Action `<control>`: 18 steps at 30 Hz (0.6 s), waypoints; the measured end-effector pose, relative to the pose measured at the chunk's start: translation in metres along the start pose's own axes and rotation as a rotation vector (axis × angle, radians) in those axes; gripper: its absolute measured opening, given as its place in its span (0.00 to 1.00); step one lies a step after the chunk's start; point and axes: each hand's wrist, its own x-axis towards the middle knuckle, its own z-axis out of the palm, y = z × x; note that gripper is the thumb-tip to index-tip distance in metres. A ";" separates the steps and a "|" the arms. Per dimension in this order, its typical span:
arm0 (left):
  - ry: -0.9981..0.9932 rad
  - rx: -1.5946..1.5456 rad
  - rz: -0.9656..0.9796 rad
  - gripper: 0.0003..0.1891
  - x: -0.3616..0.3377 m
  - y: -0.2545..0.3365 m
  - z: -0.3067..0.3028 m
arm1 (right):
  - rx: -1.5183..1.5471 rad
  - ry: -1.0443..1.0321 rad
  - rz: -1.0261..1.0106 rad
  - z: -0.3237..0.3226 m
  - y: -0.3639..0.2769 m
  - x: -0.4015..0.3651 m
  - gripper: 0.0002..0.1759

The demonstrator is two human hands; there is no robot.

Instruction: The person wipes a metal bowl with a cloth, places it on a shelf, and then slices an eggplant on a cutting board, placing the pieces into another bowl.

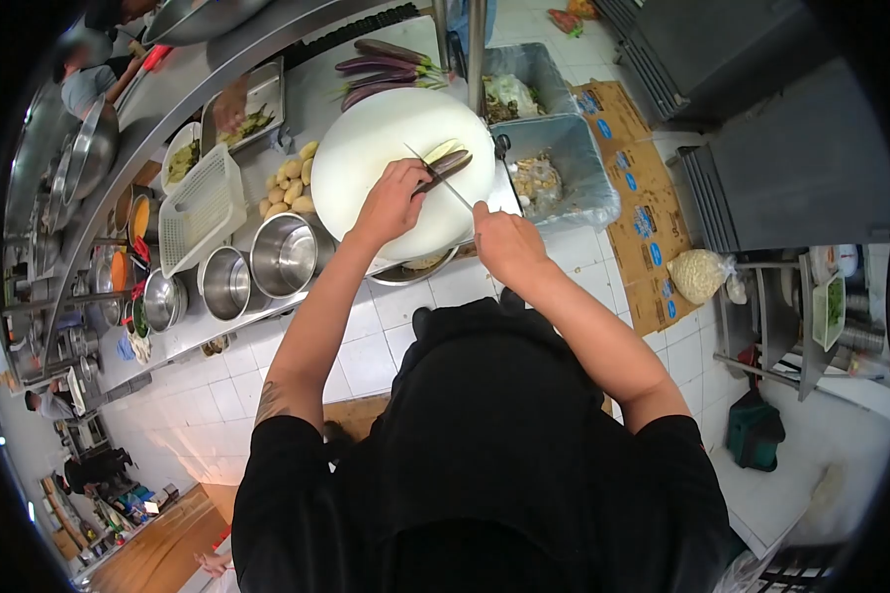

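A large round white cutting board [361, 133] lies on the counter before me. My left hand [396, 201] rests on it with fingers curled, pressing on a dark purple eggplant [452, 162]. A pale cut face [443, 148] shows along the far side of the eggplant. In my right hand [507, 245] is the handle of a knife [453, 192], its thin blade slanting across the eggplant close to my left fingertips. Whether the blade touches the board cannot be seen. Several whole eggplants [386, 72] lie behind the board.
Potatoes [291, 181], a white basket [205, 210] and steel pots [285, 259] stand left of the board. To the right are bins with plastic liners [576, 203] holding scraps. Another person's hand [231, 105] reaches over a metal tray [264, 91]. A metal post [477, 59] rises behind.
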 end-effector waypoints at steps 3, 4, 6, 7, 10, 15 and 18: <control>0.007 -0.019 -0.010 0.18 -0.001 0.001 0.000 | 0.019 -0.035 0.013 -0.008 -0.004 0.006 0.07; 0.008 -0.019 -0.011 0.18 -0.001 0.001 0.000 | 0.019 -0.036 0.011 0.002 -0.002 0.013 0.07; 0.005 -0.054 -0.019 0.18 -0.002 -0.001 0.000 | 0.051 -0.081 0.051 0.027 0.008 0.036 0.08; 0.010 -0.050 -0.020 0.18 -0.002 -0.004 -0.003 | 0.049 -0.079 0.045 0.023 0.011 0.045 0.08; 0.179 -0.206 -0.124 0.18 -0.018 -0.011 -0.019 | 0.171 -0.164 0.096 0.014 0.026 0.046 0.09; 0.204 -0.078 -0.096 0.16 -0.055 -0.009 -0.041 | 0.118 -0.097 0.029 0.004 0.008 0.012 0.11; 0.053 -0.104 -0.070 0.15 -0.056 0.002 -0.033 | 0.072 -0.170 -0.004 -0.002 -0.019 -0.002 0.11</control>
